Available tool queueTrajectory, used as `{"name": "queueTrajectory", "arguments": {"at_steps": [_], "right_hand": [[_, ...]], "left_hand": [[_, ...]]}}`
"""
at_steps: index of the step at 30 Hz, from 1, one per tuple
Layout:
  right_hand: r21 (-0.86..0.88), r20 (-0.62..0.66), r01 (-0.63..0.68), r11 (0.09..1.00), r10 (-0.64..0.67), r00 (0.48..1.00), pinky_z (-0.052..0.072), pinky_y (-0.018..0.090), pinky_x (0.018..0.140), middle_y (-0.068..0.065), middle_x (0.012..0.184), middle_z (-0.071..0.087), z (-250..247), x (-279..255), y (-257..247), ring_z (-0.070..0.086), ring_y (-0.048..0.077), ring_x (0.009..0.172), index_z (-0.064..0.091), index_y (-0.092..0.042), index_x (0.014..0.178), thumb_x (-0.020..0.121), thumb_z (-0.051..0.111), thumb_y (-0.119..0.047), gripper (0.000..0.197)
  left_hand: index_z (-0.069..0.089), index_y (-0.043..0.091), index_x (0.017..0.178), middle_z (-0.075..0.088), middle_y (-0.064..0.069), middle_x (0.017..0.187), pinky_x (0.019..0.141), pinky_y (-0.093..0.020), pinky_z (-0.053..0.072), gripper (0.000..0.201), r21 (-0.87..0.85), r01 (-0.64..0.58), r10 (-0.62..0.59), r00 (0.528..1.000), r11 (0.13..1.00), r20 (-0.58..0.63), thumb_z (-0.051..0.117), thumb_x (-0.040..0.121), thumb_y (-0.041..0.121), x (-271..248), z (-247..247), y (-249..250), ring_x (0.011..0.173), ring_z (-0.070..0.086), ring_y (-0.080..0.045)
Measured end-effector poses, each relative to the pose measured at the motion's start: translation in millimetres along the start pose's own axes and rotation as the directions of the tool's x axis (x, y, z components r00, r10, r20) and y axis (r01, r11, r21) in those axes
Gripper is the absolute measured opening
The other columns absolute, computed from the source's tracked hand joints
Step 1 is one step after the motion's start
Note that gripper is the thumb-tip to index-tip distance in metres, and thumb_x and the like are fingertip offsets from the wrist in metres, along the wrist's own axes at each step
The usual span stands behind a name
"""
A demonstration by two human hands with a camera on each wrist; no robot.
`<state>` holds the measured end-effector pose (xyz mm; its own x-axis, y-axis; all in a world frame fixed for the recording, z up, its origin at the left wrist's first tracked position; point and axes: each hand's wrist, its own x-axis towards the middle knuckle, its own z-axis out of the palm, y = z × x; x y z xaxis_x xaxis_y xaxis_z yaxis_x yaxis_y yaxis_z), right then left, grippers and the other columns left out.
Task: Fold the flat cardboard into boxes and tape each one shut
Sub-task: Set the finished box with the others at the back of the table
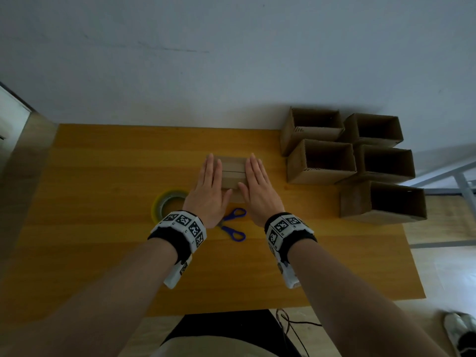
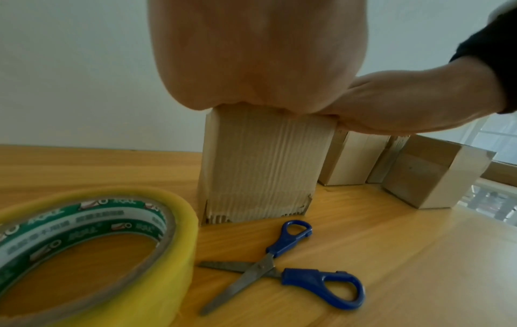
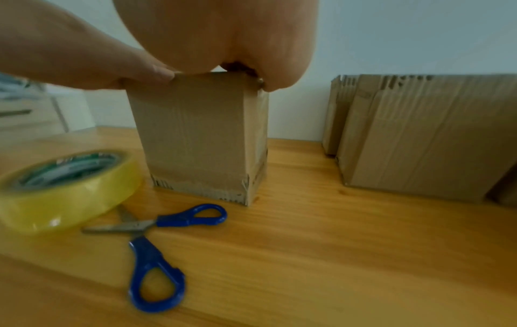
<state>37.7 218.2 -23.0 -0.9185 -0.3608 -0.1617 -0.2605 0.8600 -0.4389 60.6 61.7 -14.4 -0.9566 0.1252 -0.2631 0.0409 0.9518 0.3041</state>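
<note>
A small upright cardboard box (image 1: pixel 233 173) (image 2: pixel 260 166) (image 3: pixel 201 137) stands at the middle of the wooden table, its top flaps folded down. My left hand (image 1: pixel 210 184) lies flat on the left half of the top, fingers straight. My right hand (image 1: pixel 256 185) lies flat on the right half, thumb tip near the front edge. Both palms press the flaps; the seam shows between them. A yellow tape roll (image 1: pixel 168 204) (image 2: pixel 84 254) (image 3: pixel 64 188) lies left of the box. Blue-handled scissors (image 1: pixel 231 225) (image 2: pixel 293 267) (image 3: pixel 156 243) lie in front, blades apart.
Several open-topped cardboard boxes (image 1: pixel 347 161) (image 3: pixel 419 137) (image 2: pixel 433 172) are grouped at the table's back right corner. A white wall stands behind the table (image 1: pixel 103 253). A white shoe (image 1: pixel 458 331) and a cable are on the floor at the right.
</note>
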Motion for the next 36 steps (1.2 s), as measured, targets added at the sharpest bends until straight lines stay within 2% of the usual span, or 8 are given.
{"name": "queueTrajectory", "arguments": {"at_steps": [3, 6, 13, 21, 26, 29, 31, 36], "right_hand": [[0.210, -0.036, -0.073, 0.975, 0.082, 0.996, 0.010, 0.033, 0.120, 0.002, 0.157, -0.022, 1, 1, -7, -0.015, 0.012, 0.143, -0.012, -0.011, 0.150, 0.102, 0.031, -0.035, 0.068], [0.356, -0.048, -0.152, 0.922, 0.181, 0.982, 0.026, 0.027, 0.110, 0.002, 0.157, -0.025, -1, -2, -13, 0.007, 0.020, 0.146, -0.015, -0.012, 0.150, 0.099, 0.040, -0.035, 0.078], [0.510, 0.048, -0.290, 0.810, 0.310, 0.950, 0.016, 0.025, 0.112, 0.004, 0.161, -0.001, -14, 2, -16, 0.008, 0.016, 0.146, -0.009, -0.011, 0.151, 0.096, 0.051, -0.036, 0.085], [0.678, 0.132, -0.417, 0.605, 0.458, 0.879, 0.023, 0.032, 0.113, 0.007, 0.157, 0.022, -20, 12, -17, 0.024, 0.022, 0.143, 0.007, -0.015, 0.153, 0.100, 0.036, -0.046, 0.068], [0.739, 0.133, -0.428, 0.520, 0.510, 0.850, 0.032, 0.040, 0.112, 0.009, 0.145, 0.044, -19, 18, -19, 0.040, 0.025, 0.133, 0.030, -0.016, 0.149, 0.100, 0.029, -0.047, 0.058], [0.775, 0.199, -0.469, 0.425, 0.540, 0.818, 0.027, 0.036, 0.114, 0.008, 0.149, 0.039, -21, 20, -18, 0.035, 0.023, 0.137, 0.031, -0.014, 0.147, 0.100, 0.026, -0.052, 0.061], [0.796, 0.263, -0.502, 0.338, 0.554, 0.790, 0.024, 0.035, 0.113, 0.009, 0.151, 0.035, -22, 22, -14, 0.031, 0.023, 0.140, 0.029, -0.010, 0.147, 0.099, 0.024, -0.054, 0.066], [0.738, 0.404, -0.625, 0.257, 0.573, 0.713, 0.026, 0.047, 0.115, 0.017, 0.151, 0.033, -22, 28, -9, 0.033, 0.031, 0.138, 0.025, -0.004, 0.148, 0.085, 0.019, -0.077, 0.096]], "left_hand": [[-0.017, 0.003, 0.145, -0.031, -0.012, 0.151, 0.113, -0.030, -0.002, 0.073, -0.113, 0.016, -0.014, 1.000, 0.993, 0.021, 0.022, 0.099, 0.044, 0, 0, 3, 0.142, -0.020, -0.023], [-0.018, 0.002, 0.145, -0.029, -0.011, 0.152, 0.113, -0.028, -0.005, 0.071, -0.245, 0.028, -0.026, 1.000, 0.969, 0.012, 0.025, 0.100, 0.038, 0, -1, 3, 0.143, -0.019, -0.020], [-0.015, 0.006, 0.147, -0.018, -0.008, 0.156, 0.110, -0.022, -0.006, 0.067, -0.520, 0.142, -0.162, 0.987, 0.842, 0.008, 0.025, 0.101, 0.036, 6, 0, 10, 0.144, -0.013, -0.017], [-0.001, 0.013, 0.150, 0.001, -0.002, 0.158, 0.115, -0.028, 0.006, 0.062, -0.772, 0.291, -0.301, 0.944, 0.565, 0.135, 0.024, 0.101, 0.041, 18, -16, 9, 0.145, 0.004, -0.016], [0.014, 0.011, 0.149, 0.015, -0.005, 0.157, 0.114, -0.030, 0.013, 0.058, -0.771, 0.360, -0.349, 0.918, 0.525, 0.191, 0.018, 0.101, 0.042, 25, -21, 4, 0.144, 0.015, -0.020], [0.052, 0.017, 0.120, 0.053, -0.007, 0.124, 0.100, -0.032, 0.033, 0.050, -0.771, 0.446, -0.402, 0.875, 0.454, 0.270, 0.014, 0.101, 0.044, 30, -24, 1, 0.120, 0.045, -0.023], [0.049, 0.022, 0.082, 0.047, 0.000, 0.083, 0.075, -0.025, 0.038, 0.049, -0.748, 0.497, -0.431, 0.848, 0.441, 0.309, 0.011, 0.100, 0.047, 32, -28, 2, 0.082, 0.048, -0.016], [0.045, 0.010, 0.130, 0.052, -0.024, 0.105, 0.102, -0.038, 0.036, 0.070, -0.715, 0.580, -0.441, 0.800, 0.390, 0.408, 0.004, 0.096, 0.055, 41, -30, -2, 0.099, 0.052, -0.014]]}}
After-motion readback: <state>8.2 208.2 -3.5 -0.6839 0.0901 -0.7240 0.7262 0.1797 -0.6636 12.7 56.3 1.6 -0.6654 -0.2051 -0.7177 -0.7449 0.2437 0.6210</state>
